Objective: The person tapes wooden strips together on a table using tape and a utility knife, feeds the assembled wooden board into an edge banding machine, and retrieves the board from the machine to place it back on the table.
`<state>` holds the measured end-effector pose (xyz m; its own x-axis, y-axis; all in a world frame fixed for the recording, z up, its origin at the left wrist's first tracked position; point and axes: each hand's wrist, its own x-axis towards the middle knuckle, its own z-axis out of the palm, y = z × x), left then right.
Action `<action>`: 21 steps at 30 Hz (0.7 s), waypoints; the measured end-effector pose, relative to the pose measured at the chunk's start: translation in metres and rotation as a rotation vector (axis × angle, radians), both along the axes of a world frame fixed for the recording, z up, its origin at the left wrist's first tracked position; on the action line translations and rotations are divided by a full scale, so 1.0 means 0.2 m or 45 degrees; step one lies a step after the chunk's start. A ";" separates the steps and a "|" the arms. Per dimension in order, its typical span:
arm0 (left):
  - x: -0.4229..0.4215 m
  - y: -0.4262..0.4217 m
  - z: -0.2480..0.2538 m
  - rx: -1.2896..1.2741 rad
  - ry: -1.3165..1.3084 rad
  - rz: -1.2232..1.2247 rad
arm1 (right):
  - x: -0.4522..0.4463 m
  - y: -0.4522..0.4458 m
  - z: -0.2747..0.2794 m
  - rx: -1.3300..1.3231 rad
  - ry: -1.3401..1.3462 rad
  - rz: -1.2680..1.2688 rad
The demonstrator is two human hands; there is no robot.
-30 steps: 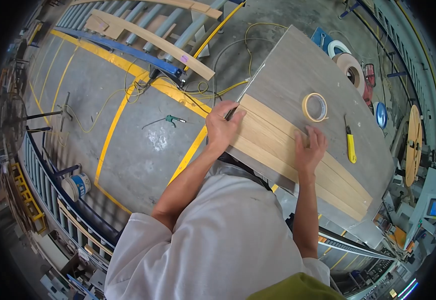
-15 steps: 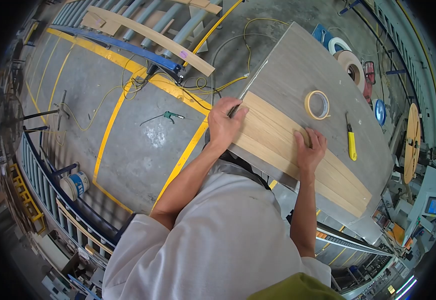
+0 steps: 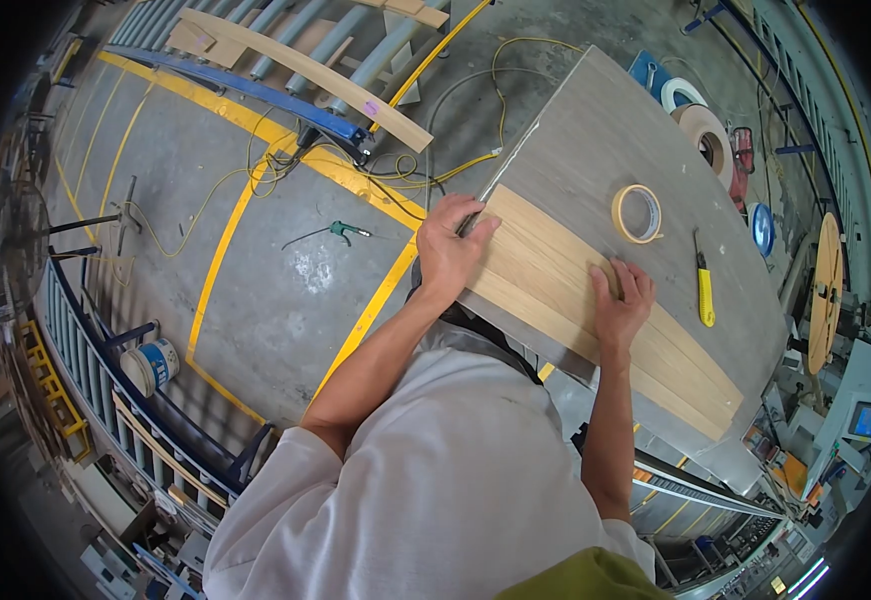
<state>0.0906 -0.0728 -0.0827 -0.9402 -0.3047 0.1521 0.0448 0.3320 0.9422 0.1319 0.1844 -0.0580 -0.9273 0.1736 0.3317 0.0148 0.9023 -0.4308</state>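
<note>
Several pale wooden strips [image 3: 546,250] lie side by side on the grey-brown tabletop [image 3: 581,130]. My left hand [image 3: 449,250] is closed at their left end, its thumb on the wood and its fingers by the table edge. Partway along the strips is my right hand [image 3: 624,305], with bent fingers at their far edge and the thumb on top. Beyond it sits a roll of masking tape [image 3: 618,214] on its side. A yellow utility knife [image 3: 706,295] lies to the right of the tape.
Larger tape rolls [image 3: 721,150] stand past the table's far side. At the upper left, a roller conveyor [image 3: 301,75] carries loose boards. A green air gun [image 3: 341,231] and a yellow hose [image 3: 501,100] lie on the floor. A white bucket [image 3: 141,372] is at the left.
The view has shifted very slightly. Both hands keep the same places on the wooden strips, and the tape and knife have not moved on the table.
</note>
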 end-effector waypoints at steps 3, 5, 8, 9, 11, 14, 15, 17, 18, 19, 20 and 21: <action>0.00 0.00 0.00 -0.003 -0.040 0.001 | 0.00 0.00 0.00 -0.017 -0.004 0.009; 0.00 0.00 -0.01 -0.012 -0.020 0.002 | 0.00 0.00 0.01 0.019 0.003 0.025; -0.01 -0.01 0.01 0.014 -0.062 -0.018 | 0.00 0.00 0.02 0.066 0.004 0.044; -0.01 -0.01 0.02 0.014 -0.062 -0.018 | 0.00 0.00 0.02 0.075 0.000 0.052; -0.01 -0.02 0.03 0.089 -0.105 -0.040 | 0.00 0.01 0.02 0.073 -0.006 0.053; -0.01 -0.02 0.03 0.063 -0.056 -0.037 | 0.00 0.00 0.02 0.073 -0.018 0.055; -0.01 -0.02 0.03 0.065 -0.056 -0.035 | 0.00 0.00 0.03 0.077 -0.021 0.053; -0.01 -0.02 0.01 0.008 -0.053 -0.071 | 0.00 0.00 0.02 0.064 -0.012 0.057; -0.01 -0.02 0.01 0.008 -0.053 -0.068 | 0.00 0.00 0.02 0.050 -0.004 0.059; 0.00 -0.02 0.01 -0.023 -0.057 -0.044 | 0.00 0.00 0.02 0.051 -0.003 0.063; -0.01 -0.02 0.01 -0.053 -0.059 -0.019 | 0.00 0.00 0.02 0.049 -0.003 0.060; -0.01 -0.01 0.02 -0.052 -0.056 -0.018 | 0.00 0.00 0.01 0.046 -0.002 0.055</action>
